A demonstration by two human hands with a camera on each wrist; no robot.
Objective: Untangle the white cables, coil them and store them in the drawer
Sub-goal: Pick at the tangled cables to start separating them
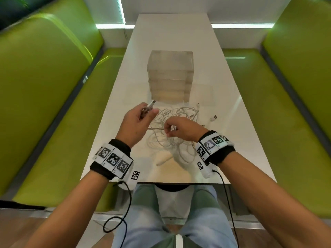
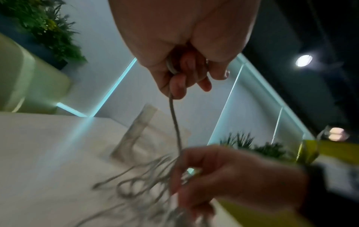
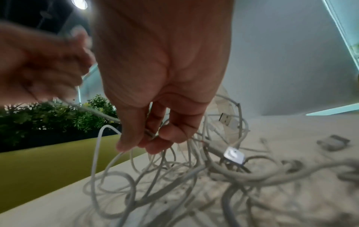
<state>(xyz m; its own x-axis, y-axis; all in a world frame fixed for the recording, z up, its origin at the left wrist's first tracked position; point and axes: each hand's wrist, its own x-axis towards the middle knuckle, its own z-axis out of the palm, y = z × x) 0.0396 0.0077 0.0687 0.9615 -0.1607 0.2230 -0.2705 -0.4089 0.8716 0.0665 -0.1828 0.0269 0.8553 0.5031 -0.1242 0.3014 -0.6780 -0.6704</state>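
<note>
Green upholstered benches [image 1: 53, 108] flank a long white table [image 1: 125, 83] on both sides, and the work takes place at the near end of that surface. Standing toward the middle of the table is a clear drawer unit [image 1: 170, 76] with several stacked drawers, all apparently closed; it sits just beyond the cables, which keeps the storage point within reach once a coil is ready. The white cables [image 1: 177, 140] lie in one loose tangled heap on the table between the drawer unit and the table's near edge, with several plug ends [image 1: 214, 119] splayed out on the right side of the heap. The left hand [image 1: 138, 122] is raised above the table with its fingers curled around a few small turns of one cable, a connector end [image 1: 152, 103] protruding past the fingertips; the left wrist view shows the cord looped around the fingers and running taut down toward the heap, so this hand appears to serve as the former for the coil. The right hand [image 1: 180, 130] is lower, directly over the tangle, with thumb and fingers [image 3: 165, 135] pinched on a strand of the same heap, apparently to guide or free the length that feeds the left hand. Judging from the heap, untangling is at an early stage: most cable remains knotted. A strand under tension may drag neighbouring loops tighter, so slack probably needs to be fed from the pinched point.
</note>
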